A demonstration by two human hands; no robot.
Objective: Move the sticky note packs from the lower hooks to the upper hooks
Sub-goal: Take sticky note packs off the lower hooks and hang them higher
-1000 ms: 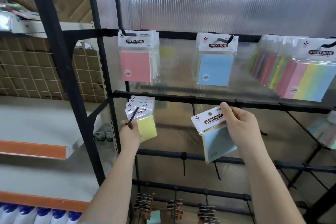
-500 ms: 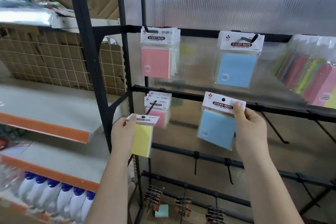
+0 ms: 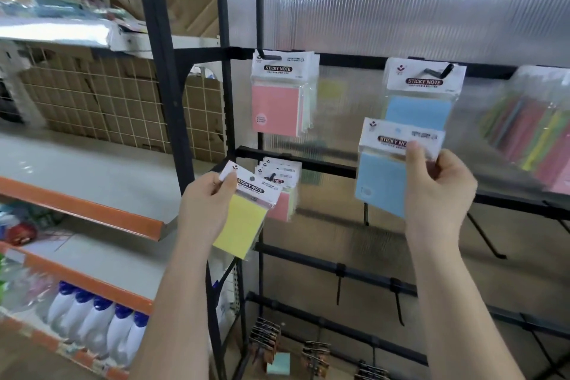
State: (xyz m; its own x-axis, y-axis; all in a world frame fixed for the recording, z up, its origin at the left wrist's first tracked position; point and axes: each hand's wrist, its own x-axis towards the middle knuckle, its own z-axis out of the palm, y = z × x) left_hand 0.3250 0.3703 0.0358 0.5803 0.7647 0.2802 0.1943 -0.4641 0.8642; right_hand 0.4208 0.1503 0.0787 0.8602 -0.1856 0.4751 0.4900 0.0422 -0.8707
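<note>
A person stands at a black wire display rack, each of the two hands carrying a carded sticky note pack lifted clear of the lower hooks. The left hand (image 3: 206, 205) pinches the white header card of a yellow sticky note pack (image 3: 243, 219), thumb on the front, holding it just in front of the lower left hook (image 3: 272, 177), where a stack of pink packs (image 3: 282, 191) hangs. The right hand (image 3: 438, 185) grips the header of a blue sticky note pack (image 3: 385, 182), raised to just below the upper right hook (image 3: 438, 72), which already carries a hanging blue pack (image 3: 416, 109). The upper left hook (image 3: 268, 55) holds a pink pack (image 3: 274, 111) with others behind it. Each pack looks light, its pad stiff but its clear sleeve slippery and loose, so the punched card header seems the surest place to grip and to guide onto a hook. At far right, multicoloured packs (image 3: 530, 136) hang blurred. On the shelves at left, white bottles with blue caps (image 3: 101, 327) stand in a row.
</note>
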